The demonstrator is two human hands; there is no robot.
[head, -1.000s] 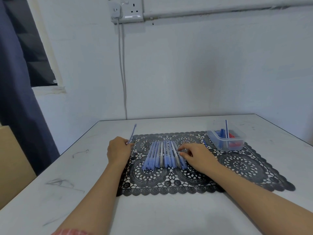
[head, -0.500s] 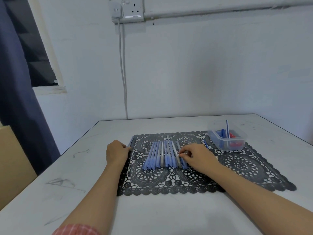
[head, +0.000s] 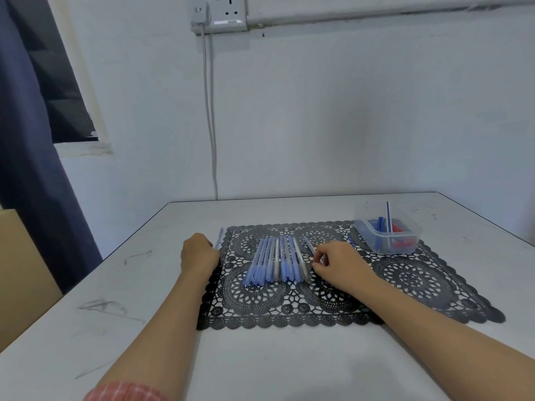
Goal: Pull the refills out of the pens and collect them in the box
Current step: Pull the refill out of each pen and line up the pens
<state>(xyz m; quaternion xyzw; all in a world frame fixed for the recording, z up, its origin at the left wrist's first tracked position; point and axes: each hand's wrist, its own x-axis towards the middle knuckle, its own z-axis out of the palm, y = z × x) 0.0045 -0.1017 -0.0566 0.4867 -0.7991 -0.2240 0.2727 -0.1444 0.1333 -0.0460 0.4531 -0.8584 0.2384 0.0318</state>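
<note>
The curled left hand (head: 199, 257) hides most of the pale blue plastic pen (head: 220, 238) it grips. The right hand (head: 338, 264), knuckles up, pinches the near end of a translucent grey pen (head: 309, 245).

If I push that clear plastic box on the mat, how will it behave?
The clear plastic box looks thin-walled and holds only a few refills, so it is probably light and slides readily. The black lace mat under it may bunch. The upright refill leaning above the rim would likely tip.

Both forearms are bare; a red-and-white checked sleeve (head: 127, 392) covers the left upper arm.
</note>
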